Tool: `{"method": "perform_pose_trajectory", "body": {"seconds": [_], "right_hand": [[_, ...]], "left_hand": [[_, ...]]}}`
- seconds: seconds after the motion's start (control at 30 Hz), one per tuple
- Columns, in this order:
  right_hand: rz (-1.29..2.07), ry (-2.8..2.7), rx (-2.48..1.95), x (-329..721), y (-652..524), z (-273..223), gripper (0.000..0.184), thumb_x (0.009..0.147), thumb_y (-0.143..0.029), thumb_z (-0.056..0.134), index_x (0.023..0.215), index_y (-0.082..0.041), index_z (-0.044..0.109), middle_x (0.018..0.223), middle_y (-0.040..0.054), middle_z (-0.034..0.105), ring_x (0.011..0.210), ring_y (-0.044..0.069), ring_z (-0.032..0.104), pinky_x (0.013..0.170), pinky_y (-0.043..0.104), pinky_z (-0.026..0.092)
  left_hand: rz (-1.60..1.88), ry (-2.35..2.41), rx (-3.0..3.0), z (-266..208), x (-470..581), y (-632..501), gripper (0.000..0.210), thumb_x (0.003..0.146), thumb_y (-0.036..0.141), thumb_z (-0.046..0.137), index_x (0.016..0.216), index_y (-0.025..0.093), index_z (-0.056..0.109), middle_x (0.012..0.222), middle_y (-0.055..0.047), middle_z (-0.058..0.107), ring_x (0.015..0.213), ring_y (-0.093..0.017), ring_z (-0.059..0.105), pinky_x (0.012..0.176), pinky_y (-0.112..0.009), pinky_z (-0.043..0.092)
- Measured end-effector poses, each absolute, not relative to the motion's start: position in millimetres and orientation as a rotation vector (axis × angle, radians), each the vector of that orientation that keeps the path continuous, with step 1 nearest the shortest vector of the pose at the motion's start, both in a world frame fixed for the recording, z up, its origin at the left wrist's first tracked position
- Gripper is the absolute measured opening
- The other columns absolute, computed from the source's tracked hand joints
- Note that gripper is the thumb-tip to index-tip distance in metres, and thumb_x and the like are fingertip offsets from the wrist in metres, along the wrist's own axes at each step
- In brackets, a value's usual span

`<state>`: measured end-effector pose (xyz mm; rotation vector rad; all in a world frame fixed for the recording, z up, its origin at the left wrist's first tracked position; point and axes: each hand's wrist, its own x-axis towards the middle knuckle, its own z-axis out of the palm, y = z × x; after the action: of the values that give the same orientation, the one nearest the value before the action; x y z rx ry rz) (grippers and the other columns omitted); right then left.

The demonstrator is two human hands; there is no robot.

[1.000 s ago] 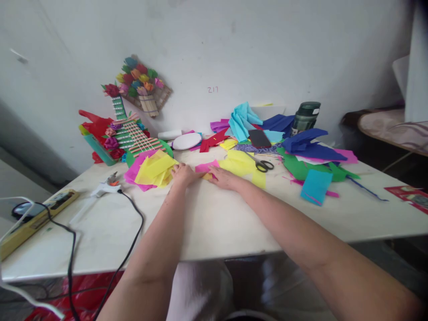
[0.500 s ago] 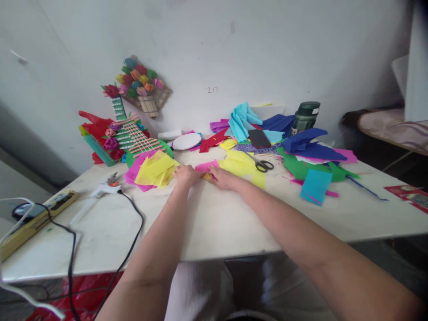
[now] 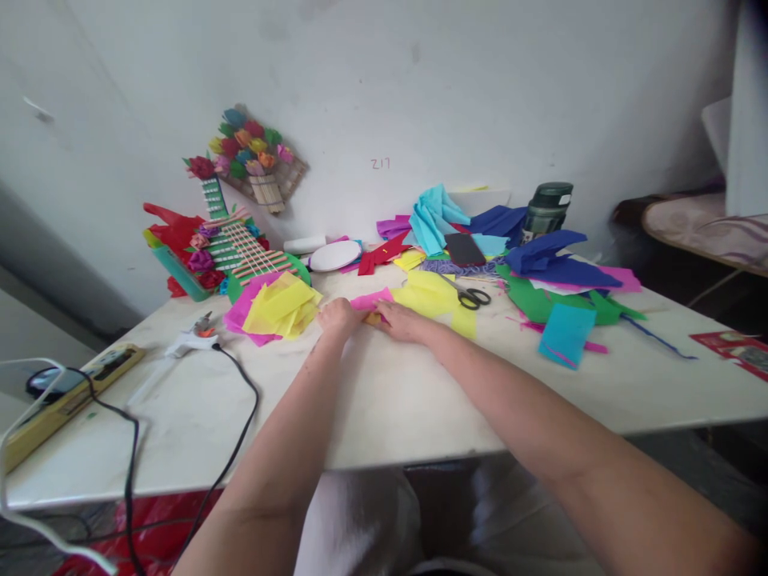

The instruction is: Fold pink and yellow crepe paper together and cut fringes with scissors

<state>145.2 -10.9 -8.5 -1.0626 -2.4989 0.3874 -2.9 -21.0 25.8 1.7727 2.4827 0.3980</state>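
Both hands meet over a piece of pink crepe paper (image 3: 370, 301) near the middle of the table. My left hand (image 3: 338, 318) is closed in a loose fist on its left end, resting on the tabletop. On the other side, my right hand (image 3: 403, 322) has its fingers bent down and closed on the right end. A small yellow-orange bit (image 3: 373, 318) shows between the fingertips; I cannot make out whether it is part of the same paper. Stacked yellow sheets (image 3: 282, 306) lie left of my left hand, over pink ones. Another yellow sheet (image 3: 426, 292) lies behind my right hand.
Black-handled scissors (image 3: 474, 298) and a phone (image 3: 465, 249) lie behind on the right, near a dark green flask (image 3: 546, 210). On the left are a glue gun (image 3: 195, 336) with its cord, a power strip (image 3: 72, 400) and a flower-decorated paper guitar (image 3: 252, 248).
My left hand has rolled slightly and its fingers have curled in more. My right hand stays almost where it was on the pink paper.
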Motion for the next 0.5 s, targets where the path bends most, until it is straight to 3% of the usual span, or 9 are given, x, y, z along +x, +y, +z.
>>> {"method": "perform_pose_trajectory", "body": {"seconds": [0.27,0.5], "right_hand": [[0.394,-2.457,-1.032,144.9,-12.1,-7.4,0.026,0.087,-0.032,0.046,0.106,-0.014,0.052,0.108,0.0128,0.059,0.1,0.022,0.054,0.085,0.033,0.04],[0.367,-2.492,-1.06,144.1,-10.7,-6.9,0.028,0.088,-0.033,0.043,0.102,-0.011,0.052,0.104,0.0143,0.059,0.092,0.022,0.055,0.08,0.033,0.04]], "left_hand": [[0.676,2.388,1.898,22.9,3.5,-24.9,0.024,0.067,0.041,0.056,0.08,0.02,0.06,0.086,-0.011,0.066,0.085,-0.026,0.061,0.067,-0.032,0.044],[0.898,2.234,1.851,18.9,10.5,-24.5,0.05,0.065,0.017,0.056,0.113,0.02,0.042,0.088,-0.007,0.065,0.085,-0.022,0.061,0.072,-0.029,0.043]]}}
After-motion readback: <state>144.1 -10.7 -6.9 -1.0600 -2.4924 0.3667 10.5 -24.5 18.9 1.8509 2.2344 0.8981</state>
